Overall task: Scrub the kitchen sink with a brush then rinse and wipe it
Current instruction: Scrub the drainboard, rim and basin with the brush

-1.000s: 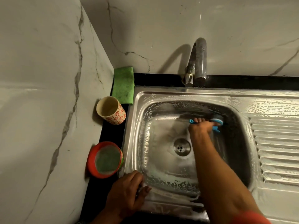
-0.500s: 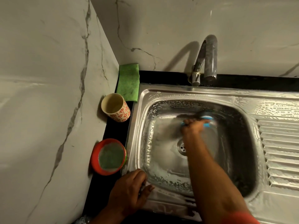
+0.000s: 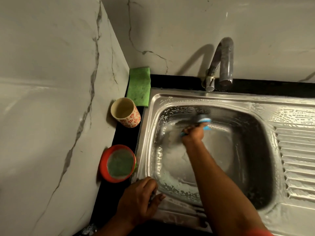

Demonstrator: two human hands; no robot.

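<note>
The steel sink [image 3: 238, 103] is soapy, with foam along its walls and rim. My right hand [image 3: 193, 134] grips a blue-handled brush [image 3: 202, 119] deep in the basin. The blurred brush head presses against the far wall, left of centre. My arm hides the drain. My left hand [image 3: 141, 200] rests on the sink's near left corner, fingers curled over the rim. A green cloth [image 3: 139, 86] lies flat on the black counter at the sink's back left corner.
A curved tap [image 3: 221, 63] stands behind the basin. A patterned cup [image 3: 125, 112] and a red tub of green soap [image 3: 118, 163] sit on the narrow counter strip left of the sink, against the marble wall. A ribbed, foamy drainboard [image 3: 298, 150] lies right.
My right hand has swept the brush leftward along the basin's far wall. The camera has shifted, so everything sits further right. My left hand stays on the rim.
</note>
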